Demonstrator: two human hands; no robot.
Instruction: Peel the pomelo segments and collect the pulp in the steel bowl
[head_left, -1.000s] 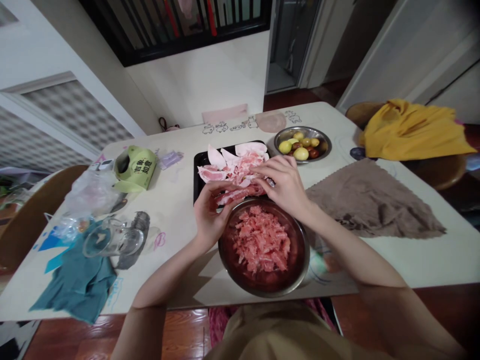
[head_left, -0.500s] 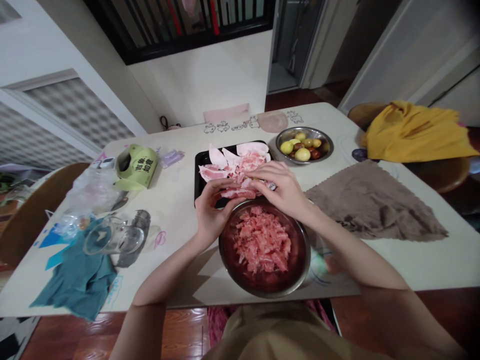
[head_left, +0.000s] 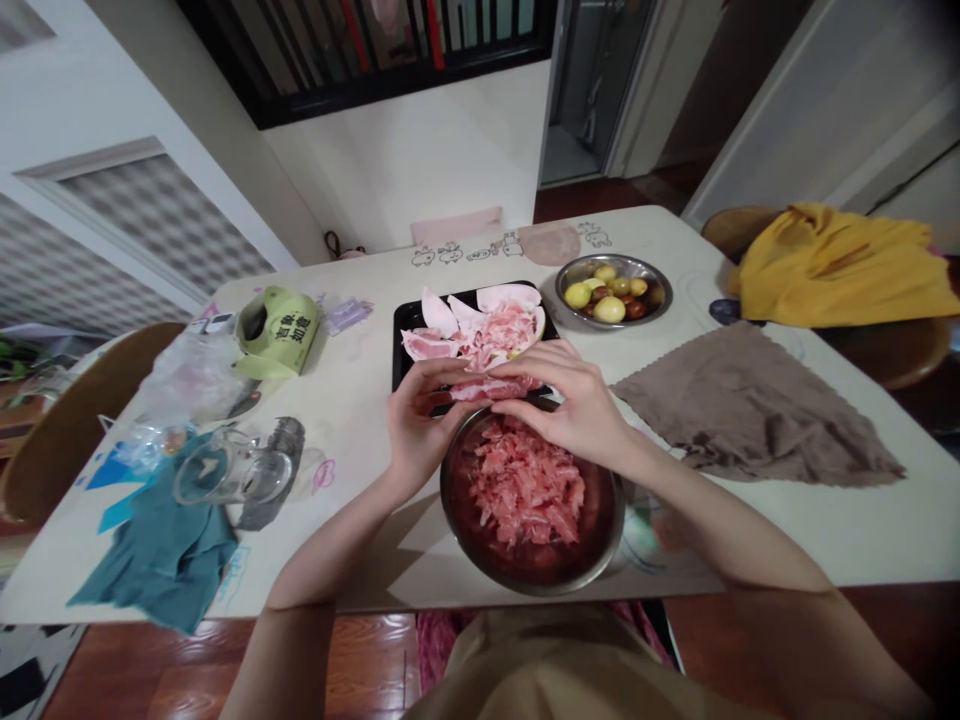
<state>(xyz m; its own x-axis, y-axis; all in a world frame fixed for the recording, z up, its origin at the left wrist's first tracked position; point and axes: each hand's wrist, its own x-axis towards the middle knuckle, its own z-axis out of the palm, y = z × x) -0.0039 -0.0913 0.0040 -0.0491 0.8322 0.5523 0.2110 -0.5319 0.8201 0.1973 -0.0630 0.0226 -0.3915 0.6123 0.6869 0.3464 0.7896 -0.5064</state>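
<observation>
Both hands grip a red pomelo segment (head_left: 495, 387) between them, above the far rim of a steel bowl. My left hand (head_left: 425, 420) has its fingers closed round the left end of the segment. From the other side my right hand (head_left: 581, 400) pinches it, the fingers curled over the top and partly hiding it. Peeled red pomelo pulp (head_left: 529, 485) lies heaped in the steel bowl (head_left: 457, 535) below. Just beyond the hands is a black tray (head_left: 401, 335) with thick pale pomelo rind (head_left: 437, 312) and torn pink membrane (head_left: 499, 332).
A steel bowl of mixed fruit (head_left: 613, 290) stands behind right. A brown cloth (head_left: 765, 410) lies on the right. At left are a green paper box (head_left: 277, 330), a plastic bag (head_left: 191, 375), a glass pitcher (head_left: 232, 468) and a teal cloth (head_left: 161, 560). A yellow garment (head_left: 840, 265) covers a chair.
My right hand has come down from over the tray side and now pinches the segment next to my left hand. The left hand stays about where it was. The view has shifted slightly.
</observation>
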